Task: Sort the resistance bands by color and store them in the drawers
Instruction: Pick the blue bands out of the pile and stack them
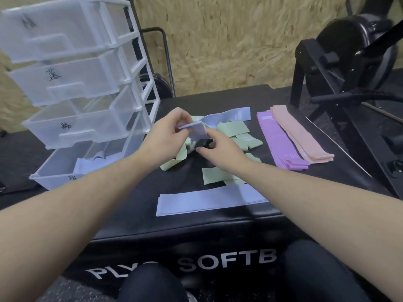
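Black plyo box point(139, 205) carries resistance bands point(283, 140)

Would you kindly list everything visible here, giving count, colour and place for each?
Translucent plastic drawer unit: one, white frame, four drawers, left; bottom drawer pulled out with a lavender band inside.
Green fabric resistance bands: several, jumbled pile, centre of box.
Lavender resistance band being handled: one, over the pile.
Flat lavender resistance band: one, near front edge.
Purple resistance bands: stack, count unclear, right.
Pink resistance bands: stack, right of purple.
Black padded plyo box: one, underneath everything.
Black exercise machine: one, far right.
Left hand: pinches the lavender band.
Right hand: holds its other end.
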